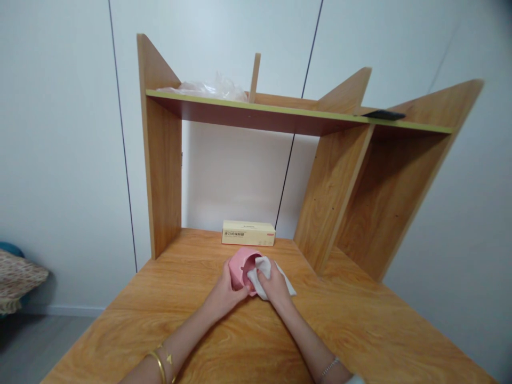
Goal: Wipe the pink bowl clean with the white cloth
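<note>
I see L hand (224,294) wrapped round pink cup (242,268), tipped w/ mouth toward R hand (275,287). R fingers pinch white cloth (264,274) pushed into the mouth, just beside L; both equally near.

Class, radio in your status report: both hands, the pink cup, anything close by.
Left hand gripping pink cup, tipped on its side. Right hand pressing white cloth into its mouth. Cardboard box behind on desk, apart.
</note>
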Available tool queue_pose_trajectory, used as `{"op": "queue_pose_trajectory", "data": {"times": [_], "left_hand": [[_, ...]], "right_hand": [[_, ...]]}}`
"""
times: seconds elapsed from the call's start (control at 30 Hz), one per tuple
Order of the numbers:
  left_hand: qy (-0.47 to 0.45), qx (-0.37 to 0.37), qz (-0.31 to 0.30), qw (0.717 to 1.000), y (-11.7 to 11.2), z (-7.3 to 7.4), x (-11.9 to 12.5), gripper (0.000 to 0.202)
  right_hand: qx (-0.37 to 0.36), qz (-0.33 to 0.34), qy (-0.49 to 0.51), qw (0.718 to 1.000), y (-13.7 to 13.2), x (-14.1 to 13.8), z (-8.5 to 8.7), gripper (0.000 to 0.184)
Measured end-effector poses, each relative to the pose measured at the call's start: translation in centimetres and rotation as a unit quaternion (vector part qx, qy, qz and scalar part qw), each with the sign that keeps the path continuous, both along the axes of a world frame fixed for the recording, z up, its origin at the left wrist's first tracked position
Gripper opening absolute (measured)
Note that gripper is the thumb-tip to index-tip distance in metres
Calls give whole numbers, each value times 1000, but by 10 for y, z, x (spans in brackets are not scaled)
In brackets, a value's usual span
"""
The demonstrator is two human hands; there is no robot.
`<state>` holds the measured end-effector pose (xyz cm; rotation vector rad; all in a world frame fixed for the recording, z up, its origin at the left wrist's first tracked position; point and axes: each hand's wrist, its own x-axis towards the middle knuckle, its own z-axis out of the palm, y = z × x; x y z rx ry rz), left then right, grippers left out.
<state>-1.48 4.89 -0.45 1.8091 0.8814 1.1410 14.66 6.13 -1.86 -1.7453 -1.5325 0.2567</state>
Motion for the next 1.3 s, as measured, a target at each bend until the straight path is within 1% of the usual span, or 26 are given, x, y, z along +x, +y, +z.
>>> {"op": "queue_pose_trajectory", "data": {"times": [0.07,0.13,0.27,0.37,0.43,0.5,0.57,0.63,0.73,0.8,0.83,0.9,0.97,1.03,1.17,1.23,1.3], "left_hand": [[18,2,26,999,0,5,-1,60],[38,6,48,998,0,8,-3,61],[75,-3,74,994,-1,12,-5,75],[122,-1,72,990,-1,12,-8,82],[146,16,58,987,1,10,-10,84],[151,31,51,987,2,7,-12,85],[129,34,56,989,3,3,-11,83],[87,34,53,994,4,-1,-8,85],[27,47,12,998,5,-5,-4,89],[12,58,-2,998,5,-5,-2,84],[15,57,4,998,6,-5,-2,81],[41,51,37,997,7,-3,-4,77],[71,55,70,994,7,-1,-6,74],[95,65,86,990,6,2,-9,72],[148,72,77,983,2,8,-12,78],[168,88,64,980,-1,9,-12,81],[179,106,57,976,-2,10,-12,81]], "right_hand": [[3,-26,-16,1000,-1,-1,4,49],[13,-53,-43,998,-4,-3,10,55],[11,-70,-114,991,-12,-4,20,57],[-5,-67,-129,989,-13,-4,19,61],[-10,-54,-109,993,-10,-2,14,61],[0,-28,-68,997,-7,-1,8,57],[22,-6,-21,1000,-4,1,3,54],[47,0,22,999,-2,1,-1,53],[77,5,72,994,1,-1,-5,50],[84,13,86,993,2,-3,-5,50],[82,17,84,993,2,-4,-4,51],[70,10,54,996,0,-5,0,54],[55,-13,-4,998,-3,-5,6,57],[42,-31,-65,997,-8,-4,14,58],[28,-39,-139,989,-14,-3,24,62],[19,-52,-147,988,-14,-2,23,64],[10,-56,-129,990,-13,0,20,63]]}}
